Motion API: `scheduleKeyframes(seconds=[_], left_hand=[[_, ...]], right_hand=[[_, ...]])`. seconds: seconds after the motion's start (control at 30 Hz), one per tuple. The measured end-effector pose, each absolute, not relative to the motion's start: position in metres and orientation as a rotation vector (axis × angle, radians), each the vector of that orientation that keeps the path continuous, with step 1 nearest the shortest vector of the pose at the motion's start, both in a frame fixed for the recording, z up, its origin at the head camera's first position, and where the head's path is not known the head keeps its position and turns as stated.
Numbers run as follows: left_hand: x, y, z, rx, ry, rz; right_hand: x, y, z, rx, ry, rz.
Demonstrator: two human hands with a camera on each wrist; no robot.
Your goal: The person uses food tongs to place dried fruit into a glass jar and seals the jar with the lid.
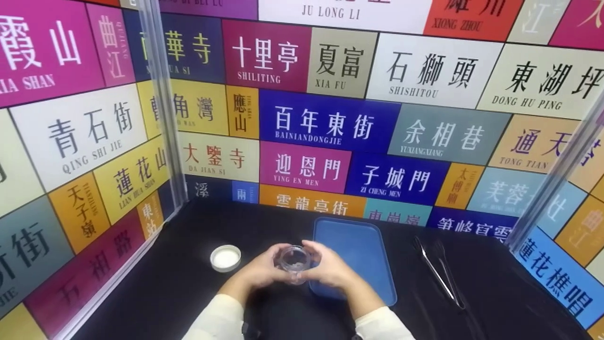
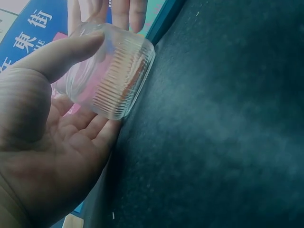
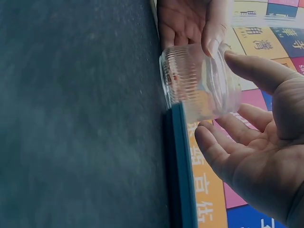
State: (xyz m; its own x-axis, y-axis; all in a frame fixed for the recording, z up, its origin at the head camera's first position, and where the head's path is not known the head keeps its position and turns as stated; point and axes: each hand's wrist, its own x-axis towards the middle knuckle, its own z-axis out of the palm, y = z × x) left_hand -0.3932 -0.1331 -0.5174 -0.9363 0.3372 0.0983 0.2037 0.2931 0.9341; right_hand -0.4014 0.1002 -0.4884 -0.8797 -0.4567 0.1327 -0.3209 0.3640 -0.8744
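Note:
A clear glass jar [image 1: 296,259] with a ribbed lower wall stands in front of me, open at the top, between both hands. My left hand [image 1: 265,268] grips its left side, the thumb lying against the wall near the neck in the left wrist view. From the other side my right hand [image 1: 331,267] holds it, thumb at the neck and fingers curved around. Some small reddish bits show through the jar [image 3: 187,80] near its bottom. Whether its base touches the table I cannot tell. A round lid [image 1: 225,258], white inside, lies left of the left hand.
A blue tray [image 1: 373,264] lies flat behind and under the right hand. Metal tongs [image 1: 441,274] rest farther right on the black tablecloth [image 1: 179,288]. Panels with coloured place-name signs [image 1: 325,118] enclose the table at the back and sides.

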Motion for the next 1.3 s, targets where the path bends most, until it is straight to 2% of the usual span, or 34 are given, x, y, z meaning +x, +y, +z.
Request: scheduleKeyframes(seconds=[0.37, 0.93, 1.3], left_hand=[[-0.398, -0.125, -0.517, 0.589, 2.410, 1.733], [-0.390, -0.137, -0.511, 0.596, 2.480, 1.713], [-0.394, -0.171, -0.497, 0.400, 2.724, 1.931]], right_hand=[[-0.410, 0.103, -0.504, -0.665, 2.416, -1.608], [-0.411, 0.094, -0.518, -0.741, 2.361, -1.668], [-0.411, 0.096, -0.517, -0.675, 2.392, -1.661]])
